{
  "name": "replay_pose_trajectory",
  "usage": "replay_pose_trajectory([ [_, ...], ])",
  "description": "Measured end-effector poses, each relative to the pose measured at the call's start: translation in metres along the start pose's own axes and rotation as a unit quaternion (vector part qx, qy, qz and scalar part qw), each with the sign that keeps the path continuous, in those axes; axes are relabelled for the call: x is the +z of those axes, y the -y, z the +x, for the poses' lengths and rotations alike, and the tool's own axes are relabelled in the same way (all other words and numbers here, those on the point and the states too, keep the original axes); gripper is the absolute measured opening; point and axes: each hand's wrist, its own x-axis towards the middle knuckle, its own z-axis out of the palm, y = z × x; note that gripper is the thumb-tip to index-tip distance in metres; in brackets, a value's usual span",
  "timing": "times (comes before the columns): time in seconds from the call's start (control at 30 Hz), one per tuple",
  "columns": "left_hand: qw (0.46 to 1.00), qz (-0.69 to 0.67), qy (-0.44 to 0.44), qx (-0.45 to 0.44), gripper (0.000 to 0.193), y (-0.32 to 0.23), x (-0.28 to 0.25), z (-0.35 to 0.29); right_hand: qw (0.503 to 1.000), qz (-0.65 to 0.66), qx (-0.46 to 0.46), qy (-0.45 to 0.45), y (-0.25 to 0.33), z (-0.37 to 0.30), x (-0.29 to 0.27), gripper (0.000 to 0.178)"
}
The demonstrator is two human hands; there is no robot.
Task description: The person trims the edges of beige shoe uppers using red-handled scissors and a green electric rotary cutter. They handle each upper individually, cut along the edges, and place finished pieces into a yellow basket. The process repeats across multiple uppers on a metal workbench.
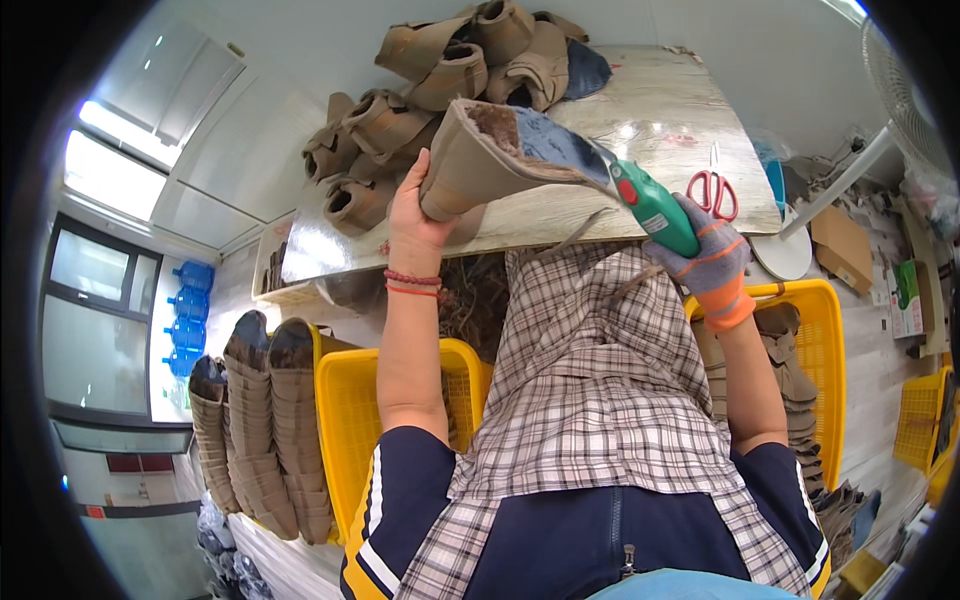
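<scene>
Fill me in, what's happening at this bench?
A person holds a tan boot upper up in the bare left hand. The gloved right hand grips a green handheld cutter, its tip against the upper's edge. More tan uppers are piled at the far end of the table, with red-handled scissors on it. Yellow baskets sit on either side of the person's lap, with stacked uppers to the left.

bright daylight, left windows (110, 175) | tabletop (640, 120) glare | fisheye-bent, black rim

Tan boot piece (480, 165), green tool (655, 208), yellow baskets (360, 420), plaid apron (590, 400).
</scene>
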Motion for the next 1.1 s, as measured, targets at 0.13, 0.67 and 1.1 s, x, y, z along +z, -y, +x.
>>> replay_pose_trajectory([
  [0.13, 0.998, -0.030, -0.049, -0.020, 0.026, -0.016, -0.019, -0.020, 0.996, -0.063, -0.063, 0.002, -0.001, -0.007, 0.006, 0.063],
  [0.67, 0.986, -0.124, -0.100, -0.047, 0.018, 0.011, -0.025, -0.022, 0.994, -0.064, -0.047, 0.070, -0.011, -0.027, 0.011, 0.067],
  [1.1, 0.980, -0.097, -0.163, -0.064, 0.015, 0.036, -0.011, -0.015, 0.992, -0.036, -0.113, 0.032, -0.010, -0.024, 0.006, 0.066],
])
